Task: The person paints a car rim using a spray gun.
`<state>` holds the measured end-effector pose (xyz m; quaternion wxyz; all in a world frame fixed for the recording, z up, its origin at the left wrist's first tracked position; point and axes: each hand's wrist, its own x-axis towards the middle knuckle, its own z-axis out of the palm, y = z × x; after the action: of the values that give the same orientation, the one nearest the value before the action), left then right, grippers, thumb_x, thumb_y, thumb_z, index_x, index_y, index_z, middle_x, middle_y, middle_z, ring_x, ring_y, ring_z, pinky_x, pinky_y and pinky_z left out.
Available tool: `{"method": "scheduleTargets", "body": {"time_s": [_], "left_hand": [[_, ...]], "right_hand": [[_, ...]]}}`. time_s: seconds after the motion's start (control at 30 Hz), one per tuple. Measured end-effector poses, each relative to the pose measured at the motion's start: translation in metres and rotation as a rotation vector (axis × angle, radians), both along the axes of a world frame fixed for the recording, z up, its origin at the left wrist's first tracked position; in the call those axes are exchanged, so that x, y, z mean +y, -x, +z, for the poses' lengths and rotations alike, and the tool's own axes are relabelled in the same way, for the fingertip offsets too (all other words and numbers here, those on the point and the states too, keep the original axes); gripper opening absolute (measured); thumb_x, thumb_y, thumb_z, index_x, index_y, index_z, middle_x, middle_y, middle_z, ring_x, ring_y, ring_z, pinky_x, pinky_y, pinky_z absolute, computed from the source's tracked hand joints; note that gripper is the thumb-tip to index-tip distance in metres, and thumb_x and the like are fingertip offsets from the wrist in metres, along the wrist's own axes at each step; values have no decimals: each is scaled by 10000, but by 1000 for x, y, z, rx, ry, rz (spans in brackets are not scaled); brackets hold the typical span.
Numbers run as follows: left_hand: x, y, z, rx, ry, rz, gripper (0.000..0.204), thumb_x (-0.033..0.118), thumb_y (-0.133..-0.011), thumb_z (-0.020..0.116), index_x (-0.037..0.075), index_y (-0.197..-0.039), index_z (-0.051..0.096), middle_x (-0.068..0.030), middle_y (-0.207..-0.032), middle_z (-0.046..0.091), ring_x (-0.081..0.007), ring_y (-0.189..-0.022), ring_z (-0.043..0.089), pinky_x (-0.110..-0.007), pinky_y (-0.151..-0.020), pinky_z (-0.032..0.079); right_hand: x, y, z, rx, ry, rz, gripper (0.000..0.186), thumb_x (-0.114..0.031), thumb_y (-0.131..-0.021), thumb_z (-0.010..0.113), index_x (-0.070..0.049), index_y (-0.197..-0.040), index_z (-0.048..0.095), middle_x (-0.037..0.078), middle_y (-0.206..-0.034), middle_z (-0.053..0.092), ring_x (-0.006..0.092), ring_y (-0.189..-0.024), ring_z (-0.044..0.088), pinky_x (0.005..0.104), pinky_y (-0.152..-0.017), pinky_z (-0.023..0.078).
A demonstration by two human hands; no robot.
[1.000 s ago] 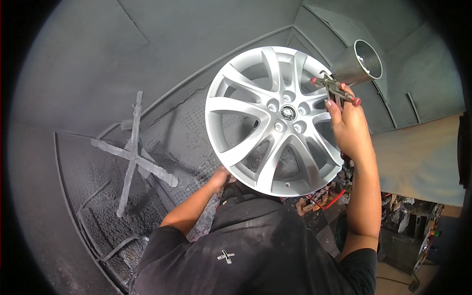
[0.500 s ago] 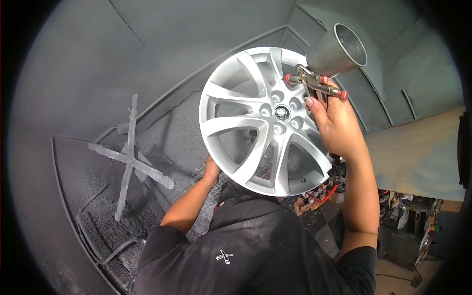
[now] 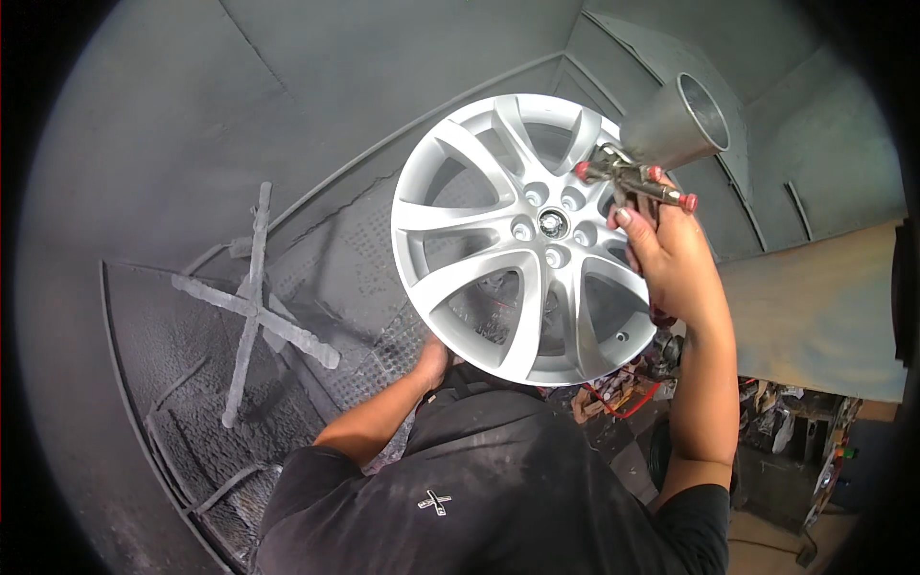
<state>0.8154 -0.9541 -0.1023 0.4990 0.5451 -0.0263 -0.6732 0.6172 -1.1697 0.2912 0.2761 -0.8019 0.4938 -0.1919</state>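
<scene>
A silver alloy wheel (image 3: 527, 311), with split spokes and a dark centre cap (image 3: 552, 222), fills the middle of the view, its face turned up toward me. My right hand (image 3: 676, 268) grips a metal spray gun (image 3: 632, 180) with red knobs and a steel cup (image 3: 671, 129) on top; the gun is over the wheel's upper right part, its fingers wrapped round the handle. My left hand (image 3: 431, 356) reaches under the wheel's lower left rim; its fingers are hidden there.
A paint-crusted cross-shaped stand (image 3: 255, 311) stands on the left. Grey booth walls (image 3: 316, 86) surround the work. On the right are a tan board (image 3: 810, 307), a cluttered rack (image 3: 795, 450) and a red hose (image 3: 628, 402) below the wheel.
The wheel has turned slightly anticlockwise in steps. The spray gun moved left and up, then back right and down. My left hand has shifted slightly under the rim.
</scene>
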Motion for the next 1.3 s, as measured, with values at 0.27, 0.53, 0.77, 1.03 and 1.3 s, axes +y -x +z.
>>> {"method": "scheduleTargets", "body": {"time_s": [0.27,0.53,0.77,1.03,1.3], "left_hand": [[8,-2,14,-110,-84,-429,272,178,-1007,479,44,-1197,620,-76,-1058,687,-167,-882,657,-333,-772,549],[-1,-32,-17,-74,-79,-245,285,66,-929,533,35,-1195,628,-80,-1088,685,-163,-925,651,-327,-773,545],[-40,-63,4,-159,74,156,349,182,-989,484,-2,-1275,559,-121,-1147,664,-237,-1086,614,-418,-951,487],[-27,-40,-2,-280,79,27,415,192,-990,500,6,-1360,502,-152,-1290,593,-245,-1168,570,-382,-993,465],[3,-19,-69,-140,97,-33,522,380,-1066,294,-8,-1357,488,-152,-1273,590,-264,-1170,564,-392,-996,466]], "right_hand": [[0,-10,-10,-34,131,52,330,-86,-983,547,51,-1278,492,264,-1105,641,434,-1056,605,440,-917,470],[-11,5,-7,53,239,-63,339,-89,-978,549,39,-1286,491,282,-1068,635,462,-981,612,470,-850,491],[7,2,-3,-54,51,54,390,-130,-985,563,71,-1307,471,266,-1109,633,425,-1035,605,440,-924,466],[-5,-10,5,-36,147,108,348,-111,-986,563,63,-1279,497,259,-1091,631,394,-1035,608,422,-909,470],[-12,-11,14,-25,100,-19,309,-90,-981,554,49,-1254,512,224,-970,654,366,-916,647,416,-833,500]]}}
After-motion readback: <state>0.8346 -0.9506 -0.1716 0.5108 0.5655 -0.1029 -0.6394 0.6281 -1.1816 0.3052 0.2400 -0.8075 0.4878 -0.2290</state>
